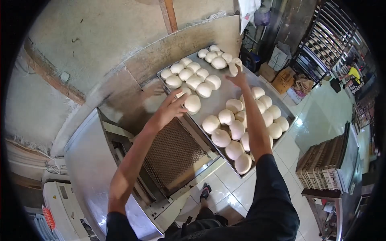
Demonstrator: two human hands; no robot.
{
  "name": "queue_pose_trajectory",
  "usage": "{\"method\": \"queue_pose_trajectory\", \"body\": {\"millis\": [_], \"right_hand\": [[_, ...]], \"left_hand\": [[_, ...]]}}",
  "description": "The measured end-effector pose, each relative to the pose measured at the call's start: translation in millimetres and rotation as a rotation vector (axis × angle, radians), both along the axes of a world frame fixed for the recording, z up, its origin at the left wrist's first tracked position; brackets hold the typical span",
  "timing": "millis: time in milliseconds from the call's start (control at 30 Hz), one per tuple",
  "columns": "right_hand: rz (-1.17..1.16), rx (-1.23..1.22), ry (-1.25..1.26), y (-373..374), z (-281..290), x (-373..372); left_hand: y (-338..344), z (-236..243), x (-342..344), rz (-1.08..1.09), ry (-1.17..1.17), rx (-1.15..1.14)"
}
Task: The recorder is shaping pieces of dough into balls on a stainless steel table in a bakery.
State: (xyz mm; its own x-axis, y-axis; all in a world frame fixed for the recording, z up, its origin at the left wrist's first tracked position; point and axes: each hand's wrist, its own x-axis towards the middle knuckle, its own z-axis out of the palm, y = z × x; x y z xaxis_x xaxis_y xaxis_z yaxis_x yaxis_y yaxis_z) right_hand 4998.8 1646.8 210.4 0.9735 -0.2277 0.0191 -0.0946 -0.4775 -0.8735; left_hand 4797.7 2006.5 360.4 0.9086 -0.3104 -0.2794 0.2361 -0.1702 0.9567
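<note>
Round, pale dough balls (194, 82) sit in groups on a large metal tray (219, 90). My left hand (165, 113) reaches over the tray's left edge with fingers spread, its fingertips against a dough ball (192, 103). Another ball is partly hidden behind those fingers. At the far right of the tray my right hand (239, 78) curls its fingers and thumb around a dough ball (233, 70), beside a far cluster (219, 62). My right forearm crosses a larger, piled group (234, 150) at the near right and covers part of it.
Left of the tray stands a metal machine with a textured belt (171, 150) and a smooth metal panel (90, 160). A wall (100, 44) rises behind. Cardboard boxes (284, 79), a loaded rack (323, 38) and stacked brown trays (319, 164) are at right. A person (354, 74) is far off.
</note>
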Motion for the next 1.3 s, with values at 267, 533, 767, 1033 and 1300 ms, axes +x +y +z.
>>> {"method": "queue_pose_trajectory", "body": {"millis": [267,533,767,1033,1300], "right_hand": [[-0.609,-0.503,-0.446,63.2,-76.5,38.4],[-0.254,-0.047,-0.664,132.1,9.0,-144.6],[-0.181,0.595,-0.44,314.2,23.5,-526.5],[-0.46,0.522,-0.066,415.2,-13.9,-881.5],[-1.045,0.05,-0.365,446.9,38.1,-1136.8]], "left_hand": [[127.8,109.9,-186.4,-0.047,-0.667,0.564],[214.6,84.6,-395.3,0.023,-0.443,0.712],[296.4,43.9,-526.9,-0.381,-0.714,0.634],[328.7,49.3,-637.5,-0.419,-1.035,0.179],[234.7,31.4,-783.0,-1.129,-0.542,-0.262]]}}
